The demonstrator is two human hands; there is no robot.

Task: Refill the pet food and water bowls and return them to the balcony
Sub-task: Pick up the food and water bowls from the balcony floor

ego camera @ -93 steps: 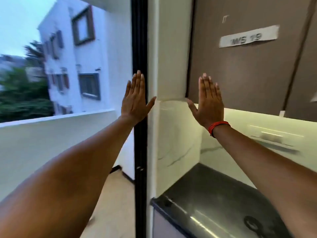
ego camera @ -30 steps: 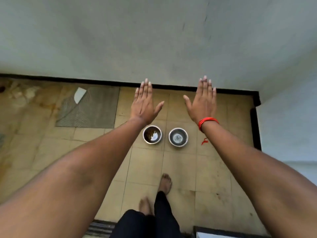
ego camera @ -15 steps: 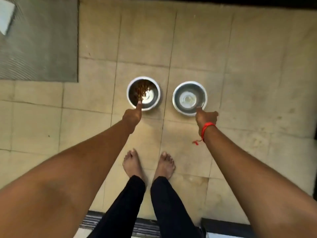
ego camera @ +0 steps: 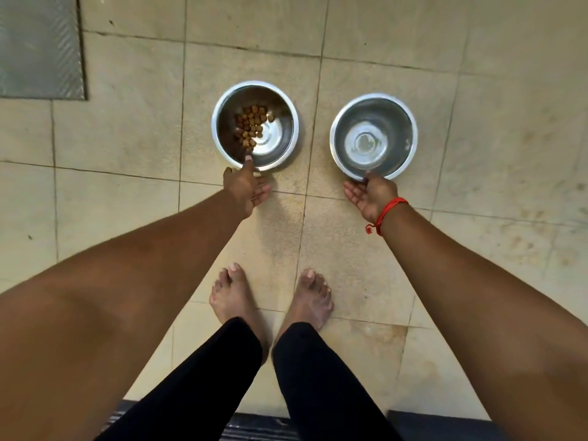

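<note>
Two steel bowls stand side by side on the tiled balcony floor. The food bowl (ego camera: 254, 125) on the left holds a small heap of brown kibble. The water bowl (ego camera: 374, 136) on the right looks nearly dry, with only a shiny bottom. My left hand (ego camera: 246, 186) pinches the food bowl's near rim, thumb inside and fingers under the edge. My right hand (ego camera: 370, 194), with a red thread at the wrist, holds the water bowl's near rim, thumb on top and fingers loosely curled below.
My bare feet (ego camera: 270, 300) stand just behind the bowls. A grey ribbed mat (ego camera: 38, 46) lies at the upper left. A dark door track (ego camera: 264, 428) runs along the bottom edge behind my feet.
I walked from the doorway onto the balcony and bent down. Both hands dropped from raised and flat to the bowls' near rims, and the view moved closer to the bowls.
</note>
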